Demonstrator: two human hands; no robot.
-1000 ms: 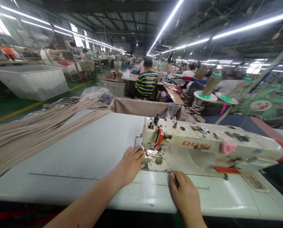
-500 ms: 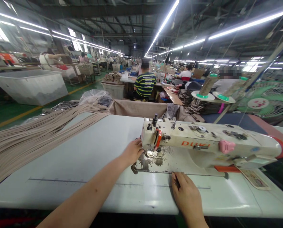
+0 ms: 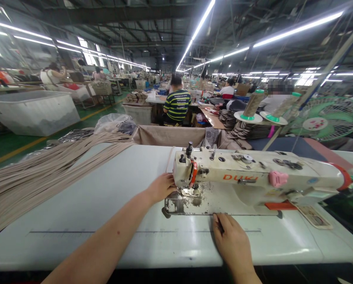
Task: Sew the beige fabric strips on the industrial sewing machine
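Note:
The sewing machine (image 3: 220,173), white with orange parts, stands on the pale table. At the left of its head is my left hand (image 3: 162,187), fingers together and reaching beside the needle area; the fingertips are partly hidden, and what they hold does not show. Behind that hand a thin beige strip (image 3: 170,158) runs back over the table. My right hand (image 3: 232,236) rests at the front edge of the stained machine bed (image 3: 206,201). Its fingers are curled inward, and anything inside them is out of sight.
Long beige fabric strips (image 3: 55,169) lie across the table's left side. Behind the table hangs a beige cloth-lined bin (image 3: 170,135). Two thread cones (image 3: 253,104) and a green fan (image 3: 327,120) stand at the right. A person in a striped shirt (image 3: 178,105) sits ahead.
The view has shifted slightly, moving the scene left. A thin beige strip now shows behind the machine head near my left hand. Both hands stay in nearly the same places.

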